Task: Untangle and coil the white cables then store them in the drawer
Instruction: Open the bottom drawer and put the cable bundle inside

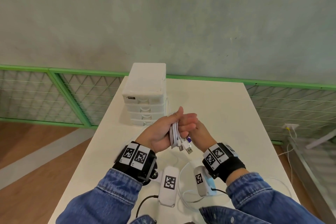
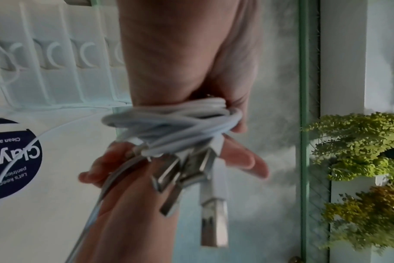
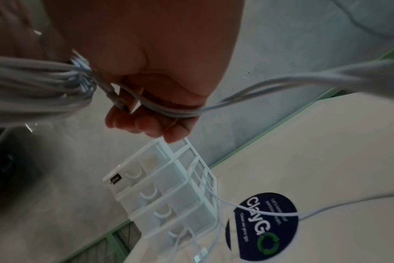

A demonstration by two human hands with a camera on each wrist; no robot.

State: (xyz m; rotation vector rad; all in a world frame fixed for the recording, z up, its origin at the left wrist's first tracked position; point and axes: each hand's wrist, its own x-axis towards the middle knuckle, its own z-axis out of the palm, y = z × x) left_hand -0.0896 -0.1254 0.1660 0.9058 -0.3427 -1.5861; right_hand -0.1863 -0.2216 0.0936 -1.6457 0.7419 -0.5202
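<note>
While the left hand (image 1: 160, 132) squeezes a bunch of white cables (image 1: 175, 135), the right hand (image 1: 189, 123) winds a loose strand round it, fingers curled on that strand. So I think the coiling step is going on. The plugs (image 1: 187, 148) hang just below the grip. Next, I guess, the loose end needs tucking in, and a drawer must be pulled open. The drawer box (image 1: 145, 96) stands beyond the hands, all drawers closed. More cable (image 1: 183, 183) lies on the table (image 1: 227, 114) under the wrists. The table's bare part is right of the grip.
</note>
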